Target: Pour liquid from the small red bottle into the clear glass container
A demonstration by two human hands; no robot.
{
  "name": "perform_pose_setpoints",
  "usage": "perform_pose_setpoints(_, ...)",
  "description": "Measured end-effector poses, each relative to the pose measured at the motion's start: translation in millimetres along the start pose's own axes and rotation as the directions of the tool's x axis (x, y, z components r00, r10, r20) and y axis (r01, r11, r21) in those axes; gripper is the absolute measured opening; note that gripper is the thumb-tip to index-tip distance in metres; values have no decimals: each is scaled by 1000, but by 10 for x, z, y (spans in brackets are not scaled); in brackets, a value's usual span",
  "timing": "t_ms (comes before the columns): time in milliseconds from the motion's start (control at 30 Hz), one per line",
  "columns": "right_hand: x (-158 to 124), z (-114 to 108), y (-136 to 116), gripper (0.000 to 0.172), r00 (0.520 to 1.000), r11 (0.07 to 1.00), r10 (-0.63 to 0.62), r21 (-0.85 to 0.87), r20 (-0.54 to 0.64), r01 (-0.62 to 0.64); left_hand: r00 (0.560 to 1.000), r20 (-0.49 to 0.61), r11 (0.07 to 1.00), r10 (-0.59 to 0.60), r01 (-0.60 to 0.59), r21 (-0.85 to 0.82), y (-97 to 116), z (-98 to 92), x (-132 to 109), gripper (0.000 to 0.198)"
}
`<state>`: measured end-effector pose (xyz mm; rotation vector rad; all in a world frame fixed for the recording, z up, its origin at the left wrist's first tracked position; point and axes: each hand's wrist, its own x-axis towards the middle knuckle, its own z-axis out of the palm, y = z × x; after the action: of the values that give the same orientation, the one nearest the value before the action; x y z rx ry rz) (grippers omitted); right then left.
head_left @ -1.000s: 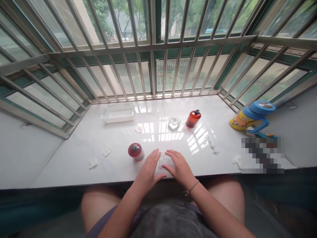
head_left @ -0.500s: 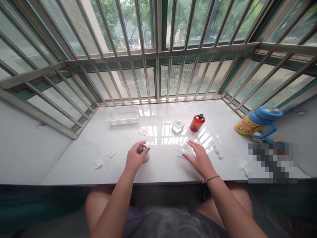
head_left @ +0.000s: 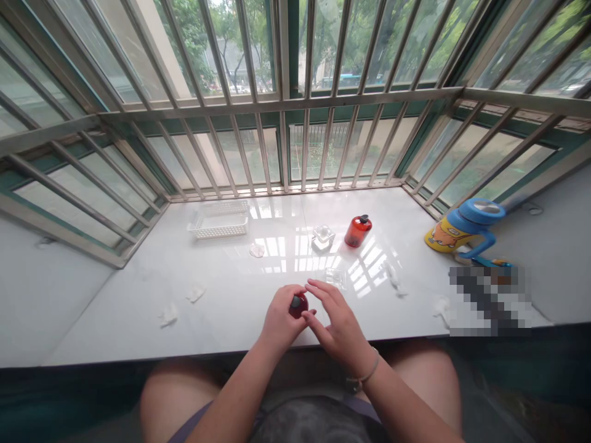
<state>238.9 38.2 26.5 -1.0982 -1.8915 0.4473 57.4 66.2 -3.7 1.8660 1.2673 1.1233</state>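
Note:
My left hand [head_left: 279,319] is wrapped round a small red jar [head_left: 298,304] with a dark cap, held just above the near edge of the white sill [head_left: 138,295]. My right hand [head_left: 336,320] is beside it with fingers spread, fingertips touching or almost touching the jar's cap. A small clear lid or dish [head_left: 335,277] lies on the sill just beyond my right fingers.
Further back stand a clear glass pot [head_left: 322,237], a red bottle with a black cap [head_left: 357,231] and a white mesh tray [head_left: 219,220]. White cotton pads [head_left: 168,315] are scattered about. A blue-and-yellow cup [head_left: 462,226] leans at the right. Metal window bars enclose the sill.
My left hand has carried the red jar from the sill's left-centre to the near edge. My right hand left the clear dish and came to the jar.

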Motion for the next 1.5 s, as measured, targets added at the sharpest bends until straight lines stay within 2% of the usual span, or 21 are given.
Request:
perform_pose_setpoints(100,214,214,-91,65,998,998,-15,64,57,11,999,19,999,-28,27,44,33,30,15,23)
perform_pose_setpoints(167,327,358,-80,67,996,995,-15,97,89,6,999,25,997,-43,42,60,39,24,30,16)
perform_pose_setpoints(333,423,543,39,29,986,970,83,214,146,-114,995,14,989,-101,99,105,10,15,31,32)
perform_pose_setpoints(467,395,526,73,23,989,955,74,276,129,-107,995,-21,987,-97,99,128,10,33,8,25)
perform_pose_setpoints(633,385,523,68,23,988,951,81,286,131,-116,998,-57,998,-41,44,40,29,42,12,19)
perform_pose_setpoints(867,396,523,79,21,985,947,90,295,145,-130,995,-78,998,-57,57,-4,31,65,21,17)
perform_pose_setpoints(1233,437,494,101,18,967,911,166,345,193,-225,998,-46,995,-37,41,95,-46,77,-10,23)
perform_pose_setpoints(1367,469,459,144,36,948,902,193,334,255,-273,999,-38,986,-29,35,165,-63,83,-14,23)
perform_pose_setpoints(1500,528,420,175,46,943,931,158,273,294,-242,999,-33,987,-1,6,163,-48,65,-2,23)
